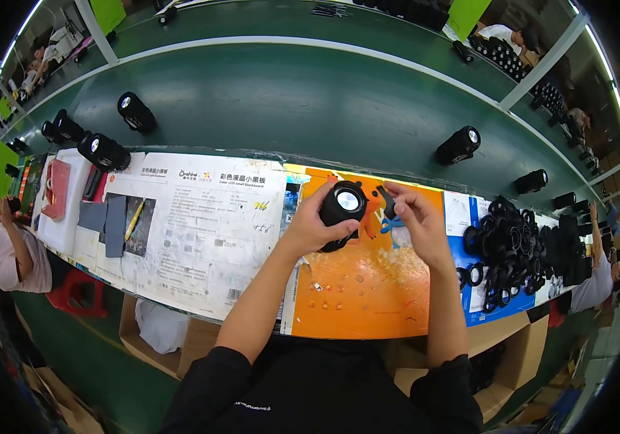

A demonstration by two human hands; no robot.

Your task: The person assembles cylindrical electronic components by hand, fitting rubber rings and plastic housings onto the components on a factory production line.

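Over the orange part of the bench sheet [368, 304], my left hand [307, 230] is wrapped round a black cylindrical speaker [337, 214]. Its shiny silver round end faces up. Just to its right, my right hand [426, 226] pinches a small dark curved piece [387, 204] between thumb and fingers, apart from the speaker. Whether that piece is a strip or part of a ring I cannot tell. A heap of black rings [505, 249] lies on the bench to the right of my right forearm.
Black speakers stand on the green surface [302, 108] beyond, one at left [136, 113], another at right [459, 145]. A yellow marker [135, 220] and a red tray [56, 189] lie at left. Cardboard boxes [197, 340] sit below the bench edge. Co-workers flank me.
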